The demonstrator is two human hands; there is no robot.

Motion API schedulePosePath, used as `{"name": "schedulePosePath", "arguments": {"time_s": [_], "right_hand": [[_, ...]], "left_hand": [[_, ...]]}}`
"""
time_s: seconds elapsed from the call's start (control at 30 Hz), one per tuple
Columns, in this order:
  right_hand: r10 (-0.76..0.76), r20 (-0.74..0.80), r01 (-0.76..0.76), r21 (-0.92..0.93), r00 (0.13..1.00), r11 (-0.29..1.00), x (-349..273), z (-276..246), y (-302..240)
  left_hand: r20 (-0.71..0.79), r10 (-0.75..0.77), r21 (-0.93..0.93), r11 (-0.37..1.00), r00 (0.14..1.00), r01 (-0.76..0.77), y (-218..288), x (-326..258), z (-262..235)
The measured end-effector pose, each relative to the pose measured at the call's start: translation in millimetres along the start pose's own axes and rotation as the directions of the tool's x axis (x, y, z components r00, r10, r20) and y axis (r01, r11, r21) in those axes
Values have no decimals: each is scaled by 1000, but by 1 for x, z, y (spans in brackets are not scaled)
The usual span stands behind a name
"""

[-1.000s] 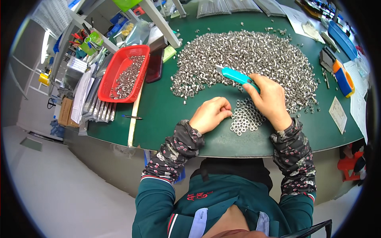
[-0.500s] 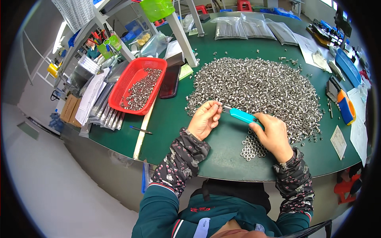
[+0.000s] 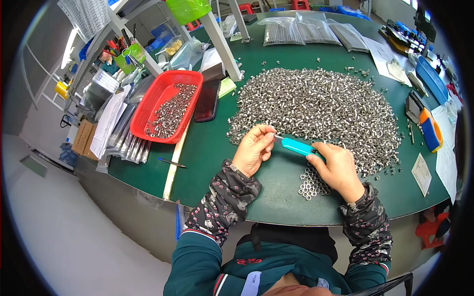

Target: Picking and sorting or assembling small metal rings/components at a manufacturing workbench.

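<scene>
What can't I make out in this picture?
All in the head view:
Anything pinched in the left hand: too small, partly covered by it.
Turquoise utility knife: tip too small to tell at that hand.
Flat metal rings: right edge hidden by the right hand.
Pile of metal pieces: bottom buried under upper ones.

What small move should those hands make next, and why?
Perhaps a light, careful scrape with the teal cutter: the right hand grips it, and its blade points at the pinched fingers of the left hand. Whatever they may hold is too small to make out.
</scene>
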State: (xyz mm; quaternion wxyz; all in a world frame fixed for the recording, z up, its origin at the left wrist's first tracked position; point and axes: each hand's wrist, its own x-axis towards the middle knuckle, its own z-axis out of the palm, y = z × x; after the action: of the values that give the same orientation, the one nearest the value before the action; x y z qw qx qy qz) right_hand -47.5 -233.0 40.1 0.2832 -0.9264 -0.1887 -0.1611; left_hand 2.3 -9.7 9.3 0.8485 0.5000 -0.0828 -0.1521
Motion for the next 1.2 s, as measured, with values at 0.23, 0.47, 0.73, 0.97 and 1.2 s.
{"name": "schedulePosePath", "arguments": {"time_s": [0.23,0.47,0.73,0.97,1.2], "right_hand": [[36,57,-39,60,998,997,1,-2,-1],[-69,-98,57,-120,993,991,-2,2,-6],[-124,-219,92,-149,968,985,1,0,-1],[-91,-179,72,-112,980,991,0,1,-1],[-77,-162,61,-101,984,993,0,2,1]], "left_hand": [[-108,103,180,980,989,-82,-2,-1,2],[-142,75,156,986,987,-53,-1,-2,1],[-42,-94,-118,989,995,88,-2,-2,-5],[-25,-86,-124,989,996,82,-1,-1,-4],[4,-62,-131,989,998,62,-2,-1,-5]]}}
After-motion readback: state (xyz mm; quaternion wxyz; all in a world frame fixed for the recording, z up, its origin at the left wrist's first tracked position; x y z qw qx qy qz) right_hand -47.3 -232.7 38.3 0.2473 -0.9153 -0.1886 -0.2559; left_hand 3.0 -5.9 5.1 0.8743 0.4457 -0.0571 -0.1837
